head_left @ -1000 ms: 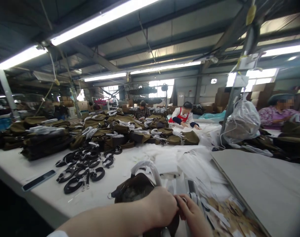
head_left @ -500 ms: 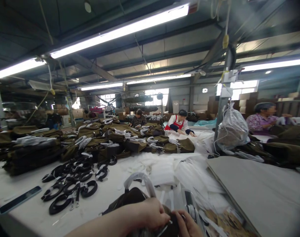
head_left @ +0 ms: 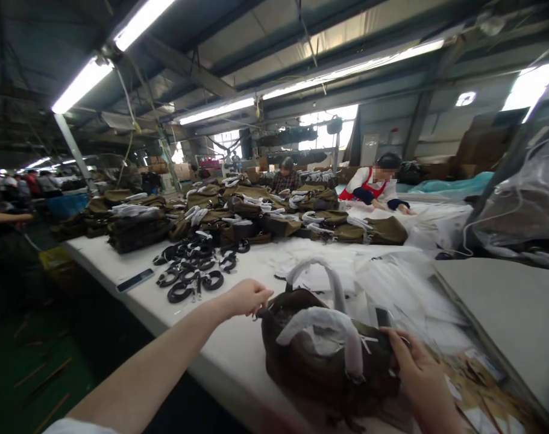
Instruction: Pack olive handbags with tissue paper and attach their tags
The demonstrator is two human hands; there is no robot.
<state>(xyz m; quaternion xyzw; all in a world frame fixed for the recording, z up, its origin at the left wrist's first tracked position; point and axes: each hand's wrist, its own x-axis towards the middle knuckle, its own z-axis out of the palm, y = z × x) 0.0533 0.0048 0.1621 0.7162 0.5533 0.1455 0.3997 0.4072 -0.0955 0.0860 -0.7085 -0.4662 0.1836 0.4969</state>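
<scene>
A dark brown-green cloth bag (head_left: 301,377) sat upright on the long white table (head_left: 235,346), close to the person, at the near edge. Its top was open, and its two curved handles wrapped in white (head_left: 354,355) stood up over it. The left hand (head_left: 249,298) was at the bag's left end, right by a small dark tab (head_left: 262,313). Its fingers were bent in close together, but I could not tell if they pinched the tab or only sat next to it. The right hand (head_left: 419,371) gripped the right end of the bag, with the thumb and fingers at its top edge.

To the left of the bag lay a bunch of round black strap coils with silver metal clips (head_left: 180,293). A flat dark phone with a pale blue edge (head_left: 135,281) lay just beside them. Behind the coils was a big heap of olive-green bags with white-wrapped handles (head_left: 281,226). Thin, see-through white sheets (head_left: 392,280) lay behind the bag and to its right. Past them, on the right, was a wide pale board (head_left: 504,295). Farther back, a person in a red apron and white sleeves (head_left: 369,184) leaned over more white stuff.
</scene>
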